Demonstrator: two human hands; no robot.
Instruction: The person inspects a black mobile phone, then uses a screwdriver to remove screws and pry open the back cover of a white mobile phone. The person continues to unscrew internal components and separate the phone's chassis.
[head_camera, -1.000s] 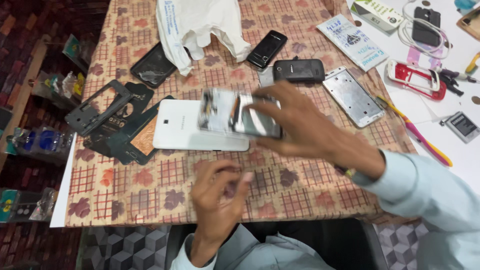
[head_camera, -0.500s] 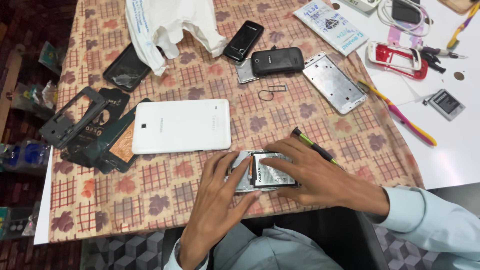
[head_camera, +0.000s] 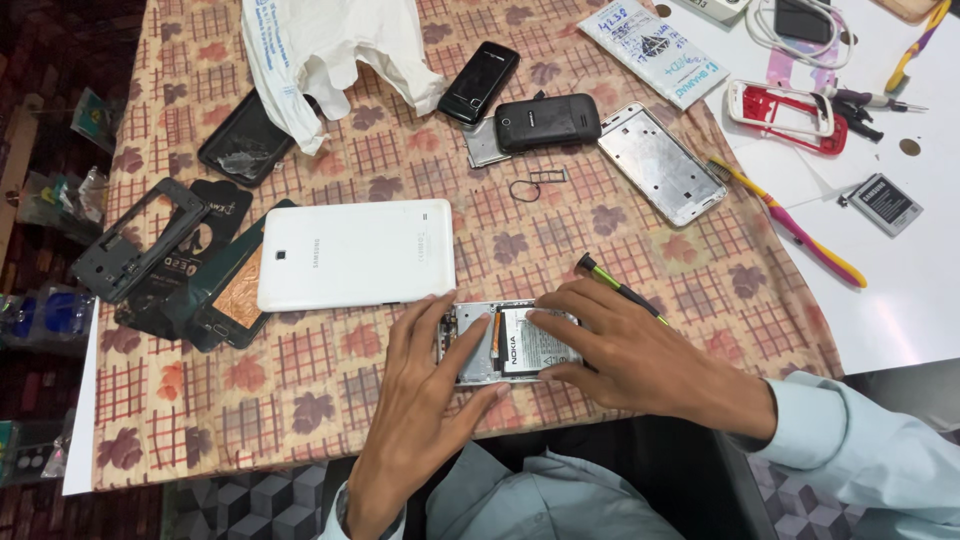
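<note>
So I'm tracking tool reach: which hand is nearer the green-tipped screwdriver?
Right. The right hand lies just below the green-tipped screwdriver, its knuckles almost under the shaft. The left hand sits farther left, on the opened phone.

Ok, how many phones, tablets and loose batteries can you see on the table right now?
Phones: 3, two black ones and the opened one under both hands.
Tablets: 1, white, face down.
Loose batteries: 1.
Total: 5.
</note>
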